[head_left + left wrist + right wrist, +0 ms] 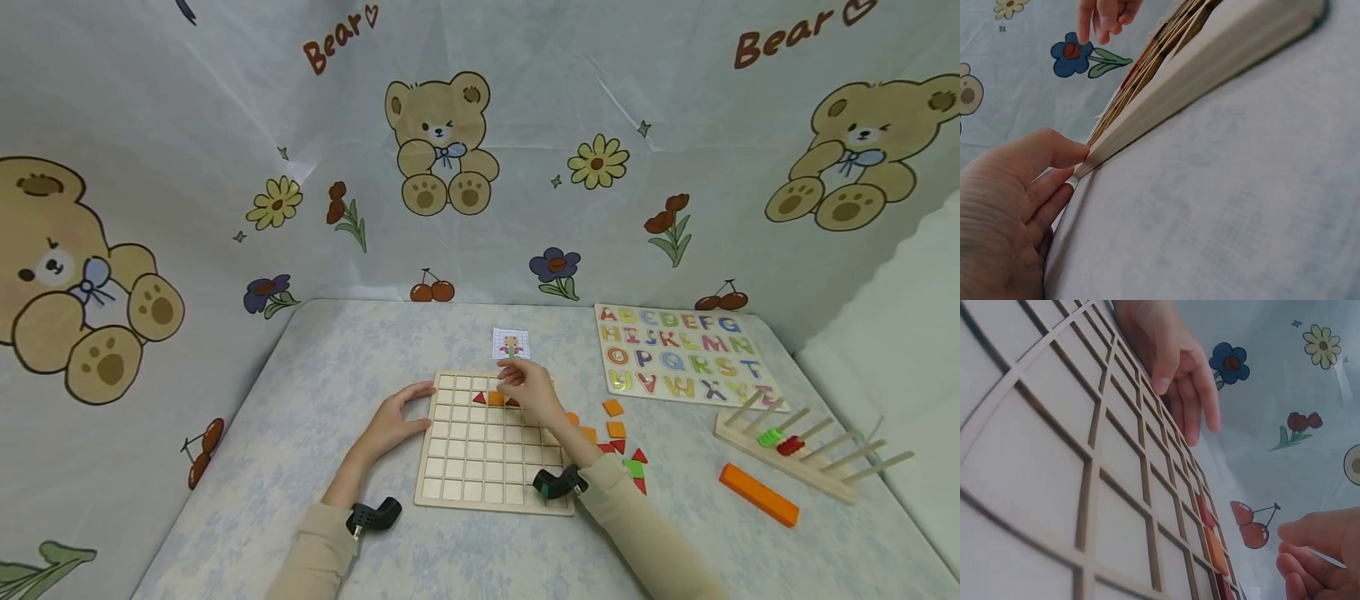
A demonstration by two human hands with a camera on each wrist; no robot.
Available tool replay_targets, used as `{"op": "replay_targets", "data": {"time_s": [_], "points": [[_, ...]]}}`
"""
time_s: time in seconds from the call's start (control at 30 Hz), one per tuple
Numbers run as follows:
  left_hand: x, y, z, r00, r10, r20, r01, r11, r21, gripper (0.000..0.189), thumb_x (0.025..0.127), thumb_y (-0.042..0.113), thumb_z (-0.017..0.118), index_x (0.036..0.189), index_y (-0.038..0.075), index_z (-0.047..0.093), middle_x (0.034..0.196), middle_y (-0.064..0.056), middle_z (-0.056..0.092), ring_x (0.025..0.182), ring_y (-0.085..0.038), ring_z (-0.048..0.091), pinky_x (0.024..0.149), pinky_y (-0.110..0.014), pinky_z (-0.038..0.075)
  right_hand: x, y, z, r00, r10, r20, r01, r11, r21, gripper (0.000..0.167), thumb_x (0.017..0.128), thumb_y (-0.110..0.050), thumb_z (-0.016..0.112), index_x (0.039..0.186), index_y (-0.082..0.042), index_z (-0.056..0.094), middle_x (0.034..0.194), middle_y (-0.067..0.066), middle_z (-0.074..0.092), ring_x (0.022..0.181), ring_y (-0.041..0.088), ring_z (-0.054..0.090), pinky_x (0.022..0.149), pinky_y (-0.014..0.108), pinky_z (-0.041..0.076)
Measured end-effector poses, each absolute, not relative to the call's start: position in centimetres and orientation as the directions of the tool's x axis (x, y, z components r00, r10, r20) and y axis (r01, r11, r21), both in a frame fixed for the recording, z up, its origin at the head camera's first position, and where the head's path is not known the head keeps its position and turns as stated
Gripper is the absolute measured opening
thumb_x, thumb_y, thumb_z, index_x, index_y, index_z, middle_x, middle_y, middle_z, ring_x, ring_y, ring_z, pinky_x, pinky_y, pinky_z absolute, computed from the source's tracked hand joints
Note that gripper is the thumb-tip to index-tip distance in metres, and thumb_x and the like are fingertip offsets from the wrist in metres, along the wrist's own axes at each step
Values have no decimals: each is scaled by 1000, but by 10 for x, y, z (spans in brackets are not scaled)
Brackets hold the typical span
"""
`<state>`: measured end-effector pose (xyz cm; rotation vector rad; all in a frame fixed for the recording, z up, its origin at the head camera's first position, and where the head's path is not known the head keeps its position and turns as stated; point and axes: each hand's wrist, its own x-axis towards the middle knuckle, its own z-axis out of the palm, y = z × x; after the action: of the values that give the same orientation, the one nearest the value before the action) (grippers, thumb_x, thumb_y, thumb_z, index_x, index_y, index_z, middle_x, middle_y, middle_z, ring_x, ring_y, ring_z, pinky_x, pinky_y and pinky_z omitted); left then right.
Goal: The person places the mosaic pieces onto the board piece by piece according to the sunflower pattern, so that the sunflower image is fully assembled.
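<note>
The wooden grid board (461,450) lies on the table in front of me. My left hand (393,425) is at its left edge; in the left wrist view the thumb (1066,149) and fingertips touch the rim. Over the board's far side is my right hand (528,387), its fingers bent loosely toward the left. No piece shows between the thumb and fingers of the right hand (1322,556) in the right wrist view. Below it, a red triangle (480,398), an orange square (496,399) and another red triangle (513,402) sit side by side in the far cells.
A small pattern card (512,343) lies beyond the board. Loose orange squares (615,429), red triangles (639,456) and a green square (634,468) are scattered to its right. Farther right are an alphabet board (678,362), a pegged wooden rack (783,457) and an orange bar (759,495).
</note>
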<state>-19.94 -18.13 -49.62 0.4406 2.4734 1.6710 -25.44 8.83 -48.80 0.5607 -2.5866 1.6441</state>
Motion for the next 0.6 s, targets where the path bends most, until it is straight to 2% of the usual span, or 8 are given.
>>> {"op": "replay_targets", "data": {"time_s": [0.3,0.6], "points": [[-202,-181,-499,-949,309,70,181,351,919,61,86,4,67,142,0,42,139,-21,51,141,-37,32,117,-58,20,-247,132,-485,-944,-208,255,-319,393,-862,38,81,6,68,118,10,60,97,24,67,87,33,64,75,23,54],[-201,-181,-500,-950,300,81,191,357,914,62,86,5,68,142,1,42,138,-20,52,140,-38,32,116,-59,21,-240,184,-493,-957,-102,273,-288,471,-834,35,82,3,68,116,8,62,95,22,69,83,22,64,71,14,51]]}}
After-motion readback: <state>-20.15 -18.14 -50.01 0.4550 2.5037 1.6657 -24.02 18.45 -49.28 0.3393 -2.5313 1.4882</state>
